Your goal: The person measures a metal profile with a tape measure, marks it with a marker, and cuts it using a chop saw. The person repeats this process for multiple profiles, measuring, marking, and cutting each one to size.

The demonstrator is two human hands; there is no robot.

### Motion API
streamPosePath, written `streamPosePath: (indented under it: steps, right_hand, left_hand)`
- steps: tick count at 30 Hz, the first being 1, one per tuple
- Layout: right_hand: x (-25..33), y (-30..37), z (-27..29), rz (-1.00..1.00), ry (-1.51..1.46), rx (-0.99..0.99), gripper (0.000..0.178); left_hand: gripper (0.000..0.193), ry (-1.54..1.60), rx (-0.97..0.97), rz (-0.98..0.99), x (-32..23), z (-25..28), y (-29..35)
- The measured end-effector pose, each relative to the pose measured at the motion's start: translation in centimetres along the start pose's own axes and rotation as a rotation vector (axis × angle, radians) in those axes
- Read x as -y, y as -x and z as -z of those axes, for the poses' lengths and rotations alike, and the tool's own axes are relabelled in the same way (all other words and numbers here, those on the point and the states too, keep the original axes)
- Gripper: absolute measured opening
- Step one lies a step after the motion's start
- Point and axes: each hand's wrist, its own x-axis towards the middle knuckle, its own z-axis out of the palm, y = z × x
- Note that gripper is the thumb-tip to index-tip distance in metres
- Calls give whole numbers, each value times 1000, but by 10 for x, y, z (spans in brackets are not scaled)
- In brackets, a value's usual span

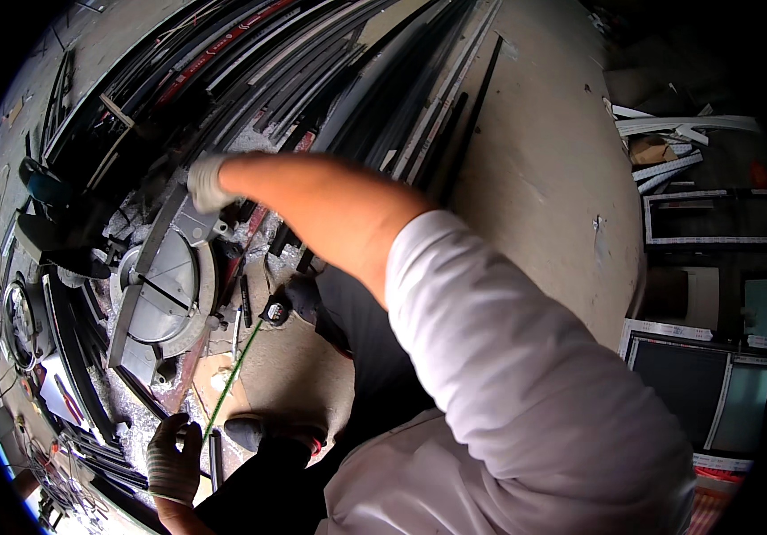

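On the floor among metal shavings, the mitre saw (162,294) sits with its round table facing up, and the right hand (208,182), gloved, rests on a dark profile (147,259) lying across it, fingers curled down onto the piece. The left hand (172,456), also gloved, is low at the left, fingers closed on the end of a green tape blade (232,379) running up to its black case (274,309). Long dark profiles (330,80) are stacked beyond the saw.

Both the left hand (173,459) and the right hand (207,182) wear knitted cloth gloves, pale and grubby. The saw table (162,294) is dull grey metal, dusted with rough shavings. The long profiles (348,80) look smooth, dark, semi-glossy. The floor (544,169) is matt and rough.
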Motion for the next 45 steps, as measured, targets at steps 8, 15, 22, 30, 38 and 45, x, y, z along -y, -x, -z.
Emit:
streamPosePath:
  steps: [8,15,22,30,38,45]
  right_hand:
    - [-125,109,-29,-403,-846,-400,31]
    - [-132,249,-315,-1166,-1066,-189,32]
    - [-74,308,-389,-1604,-1011,-188,38]
    - [-109,312,-408,-1903,-1358,-128,41]
    - [-129,302,-399,-2084,-1501,12,35]
    - [-135,300,-383,-2097,-1518,30,32]
  left_hand:
    - [24,23,-17,85,16,4,12]
    - [28,46,93,171,31,-13,-6]
    - [31,28,145,264,23,-19,-16]
    - [24,23,175,275,40,-28,-26]
    - [33,-63,158,238,45,-32,-26]
    - [21,-36,166,223,48,-31,-30]
